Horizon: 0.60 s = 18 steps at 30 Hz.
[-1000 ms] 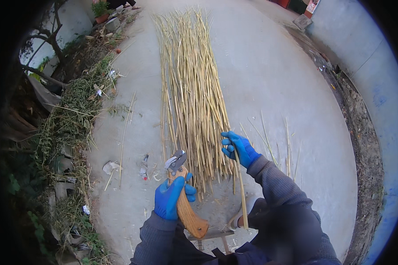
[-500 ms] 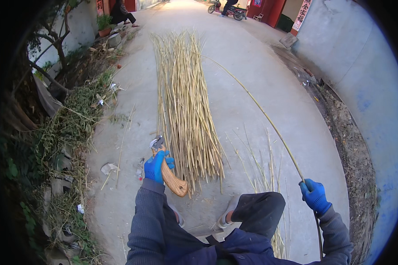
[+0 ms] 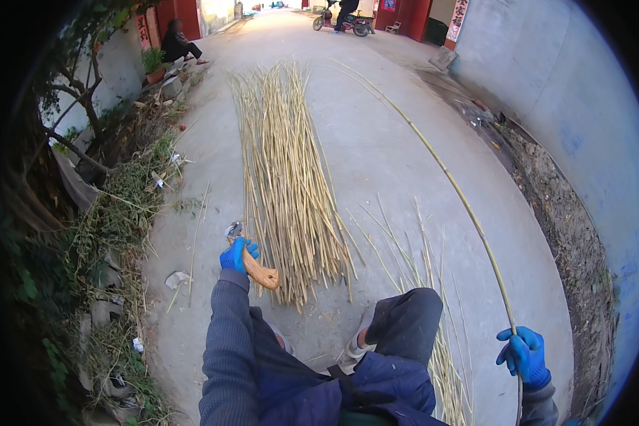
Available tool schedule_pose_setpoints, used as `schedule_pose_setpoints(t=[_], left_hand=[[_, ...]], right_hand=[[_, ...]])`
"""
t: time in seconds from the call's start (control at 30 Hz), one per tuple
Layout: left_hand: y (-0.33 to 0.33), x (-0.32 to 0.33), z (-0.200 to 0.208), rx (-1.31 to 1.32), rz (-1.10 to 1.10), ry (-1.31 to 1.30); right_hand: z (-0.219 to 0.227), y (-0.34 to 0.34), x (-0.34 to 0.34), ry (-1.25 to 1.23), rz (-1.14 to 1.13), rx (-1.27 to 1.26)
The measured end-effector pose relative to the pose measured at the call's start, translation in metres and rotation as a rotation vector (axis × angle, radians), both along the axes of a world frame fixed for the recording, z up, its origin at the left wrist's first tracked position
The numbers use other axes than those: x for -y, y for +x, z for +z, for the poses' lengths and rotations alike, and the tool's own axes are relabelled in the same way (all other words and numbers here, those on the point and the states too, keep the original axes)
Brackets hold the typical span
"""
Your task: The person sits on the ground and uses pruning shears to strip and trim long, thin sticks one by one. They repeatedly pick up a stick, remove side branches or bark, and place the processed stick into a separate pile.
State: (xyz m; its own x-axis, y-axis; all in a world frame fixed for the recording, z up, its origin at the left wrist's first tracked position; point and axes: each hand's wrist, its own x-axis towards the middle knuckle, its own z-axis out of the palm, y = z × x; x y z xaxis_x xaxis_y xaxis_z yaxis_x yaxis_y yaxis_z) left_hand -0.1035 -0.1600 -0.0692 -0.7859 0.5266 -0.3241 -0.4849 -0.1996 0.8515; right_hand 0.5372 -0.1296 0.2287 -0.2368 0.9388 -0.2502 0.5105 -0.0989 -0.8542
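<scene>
I see, at eight o'clock, a left hand [image 3: 238, 255] grasping a wooden-handled tool [image 3: 262, 274]. Four o'clock: right hand [image 3: 527, 355], curled round one long stalk [image 3: 474, 221]. One o'clock: pink lettered strip [image 3: 458, 19].

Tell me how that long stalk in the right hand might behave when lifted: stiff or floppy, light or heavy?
The long stalk is probably springy rather than floppy: it arcs smoothly, though the fisheye lens may exaggerate this. It's likely light for its length, since the right hand alone grips it. Its thinner far end might whip about.
</scene>
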Motion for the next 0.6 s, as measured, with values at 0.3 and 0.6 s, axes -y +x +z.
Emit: schedule_pose_setpoints(t=[0.3, 0.6], left_hand=[[0.019, -0.013, 0.006, -0.016, -0.046, -0.073], [0.167, 0.046, 0.12, -0.197, -0.833, -0.077]], right_hand=[[-0.007, 0.006, -0.007, 0.311, -0.029, -0.299], [-0.001, -0.13, -0.143, 0.388, 0.025, -0.45]])
